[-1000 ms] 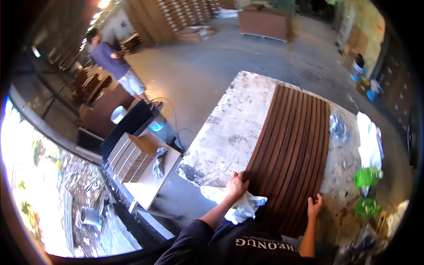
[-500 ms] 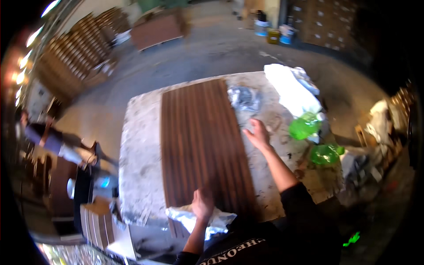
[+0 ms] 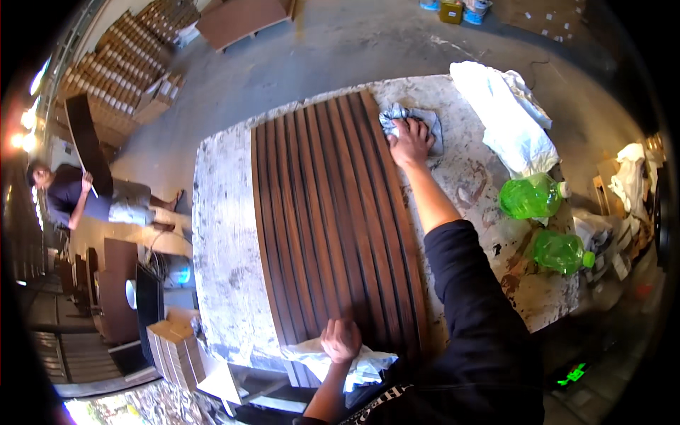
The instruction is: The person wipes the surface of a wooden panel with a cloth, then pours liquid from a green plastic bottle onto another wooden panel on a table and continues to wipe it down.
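Note:
A long brown fluted wood-look panel [image 3: 329, 212] with dark grooves lies lengthwise on the worn whitish table [image 3: 227, 212]. My right hand [image 3: 411, 143] is on a crumpled grey-white rag [image 3: 433, 126] beside the panel's far right edge, its fingers curled over the cloth. At the panel's near end, my left hand [image 3: 341, 340] is closed over a white cloth [image 3: 375, 360]; its fingertips are partly hidden. Two green see-through bottles, one farther [image 3: 528, 197] and one nearer [image 3: 561, 251], lie on the table's right side.
A white cloth bundle [image 3: 506, 120] drapes over the far right corner. To the left, another person [image 3: 78, 195] holds a dark board [image 3: 88, 142]. Cardboard boxes [image 3: 173, 347] stand by the near left corner. Stacked panels [image 3: 117, 67] and a brown-topped pile [image 3: 241, 21] stand beyond.
My right hand has moved away from me, from above the table onto the grey-white rag. My left hand stays at the panel's near end. The view has shifted, and the other person's raised board now shows.

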`<state>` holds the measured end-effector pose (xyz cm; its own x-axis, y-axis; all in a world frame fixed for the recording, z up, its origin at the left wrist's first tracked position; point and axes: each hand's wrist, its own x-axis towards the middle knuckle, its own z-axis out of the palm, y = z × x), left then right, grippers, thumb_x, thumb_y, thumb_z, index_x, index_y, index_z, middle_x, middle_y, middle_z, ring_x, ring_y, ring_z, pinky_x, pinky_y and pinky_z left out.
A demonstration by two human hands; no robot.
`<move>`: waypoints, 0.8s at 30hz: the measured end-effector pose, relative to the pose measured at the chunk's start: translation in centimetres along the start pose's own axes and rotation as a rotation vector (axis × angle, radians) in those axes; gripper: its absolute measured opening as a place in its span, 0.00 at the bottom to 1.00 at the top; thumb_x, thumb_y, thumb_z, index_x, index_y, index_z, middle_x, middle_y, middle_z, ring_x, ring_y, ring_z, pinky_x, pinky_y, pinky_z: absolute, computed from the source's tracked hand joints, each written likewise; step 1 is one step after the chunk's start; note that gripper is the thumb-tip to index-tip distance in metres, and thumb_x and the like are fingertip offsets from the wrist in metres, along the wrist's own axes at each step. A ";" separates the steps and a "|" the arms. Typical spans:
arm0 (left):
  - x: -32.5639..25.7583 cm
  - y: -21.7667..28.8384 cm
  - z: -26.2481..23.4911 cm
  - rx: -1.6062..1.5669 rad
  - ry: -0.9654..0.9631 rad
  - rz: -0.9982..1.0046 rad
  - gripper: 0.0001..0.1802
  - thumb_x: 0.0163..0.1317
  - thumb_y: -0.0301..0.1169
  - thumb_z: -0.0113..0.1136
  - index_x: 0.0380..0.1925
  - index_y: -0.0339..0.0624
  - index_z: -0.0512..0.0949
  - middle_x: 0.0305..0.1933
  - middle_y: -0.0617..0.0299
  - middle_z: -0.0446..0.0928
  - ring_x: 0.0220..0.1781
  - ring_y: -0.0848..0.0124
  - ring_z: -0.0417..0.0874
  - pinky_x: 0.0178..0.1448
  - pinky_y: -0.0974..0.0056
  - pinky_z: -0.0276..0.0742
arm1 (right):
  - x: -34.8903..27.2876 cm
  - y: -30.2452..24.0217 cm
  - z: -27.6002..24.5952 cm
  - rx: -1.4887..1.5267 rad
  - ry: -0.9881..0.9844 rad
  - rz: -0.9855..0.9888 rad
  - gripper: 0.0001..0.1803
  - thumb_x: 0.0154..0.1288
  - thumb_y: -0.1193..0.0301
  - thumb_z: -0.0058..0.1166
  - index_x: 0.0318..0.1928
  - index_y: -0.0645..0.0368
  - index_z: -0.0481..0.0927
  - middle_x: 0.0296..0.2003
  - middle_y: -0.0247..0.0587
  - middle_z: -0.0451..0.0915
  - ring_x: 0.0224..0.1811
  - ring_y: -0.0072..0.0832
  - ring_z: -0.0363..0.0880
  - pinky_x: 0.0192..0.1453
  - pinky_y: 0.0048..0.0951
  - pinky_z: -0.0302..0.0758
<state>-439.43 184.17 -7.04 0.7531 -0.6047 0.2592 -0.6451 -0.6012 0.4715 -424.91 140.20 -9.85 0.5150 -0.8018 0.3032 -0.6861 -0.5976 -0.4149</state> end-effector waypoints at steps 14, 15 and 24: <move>0.0 0.3 0.3 -0.030 0.067 -0.010 0.03 0.51 0.28 0.58 0.25 0.45 0.74 0.25 0.56 0.72 0.24 0.55 0.75 0.28 0.55 0.71 | -5.1 7.3 -13.6 1.811 -0.148 0.575 0.22 0.70 0.61 0.41 0.59 0.60 0.70 0.53 0.41 0.77 0.55 0.34 0.75 0.61 0.36 0.70; 0.1 0.4 0.3 -0.034 0.088 0.012 0.03 0.51 0.28 0.58 0.25 0.44 0.74 0.25 0.55 0.72 0.24 0.55 0.75 0.28 0.55 0.71 | -6.3 7.7 -14.5 1.945 -0.258 0.556 0.24 0.71 0.58 0.39 0.60 0.59 0.70 0.54 0.42 0.76 0.56 0.35 0.74 0.62 0.38 0.69; 0.1 1.5 -0.1 -0.057 0.039 -0.025 0.03 0.55 0.27 0.56 0.28 0.40 0.75 0.29 0.51 0.76 0.31 0.52 0.81 0.34 0.53 0.77 | -20.2 7.2 -24.3 2.300 -0.496 0.295 0.27 0.67 0.57 0.47 0.61 0.60 0.69 0.56 0.44 0.75 0.58 0.39 0.73 0.64 0.46 0.67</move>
<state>-440.31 183.30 -6.22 0.7742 -0.5680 0.2791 -0.6183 -0.5849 0.5249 -452.75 151.92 1.87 0.8236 -0.5617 0.0784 0.5408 0.7362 -0.4068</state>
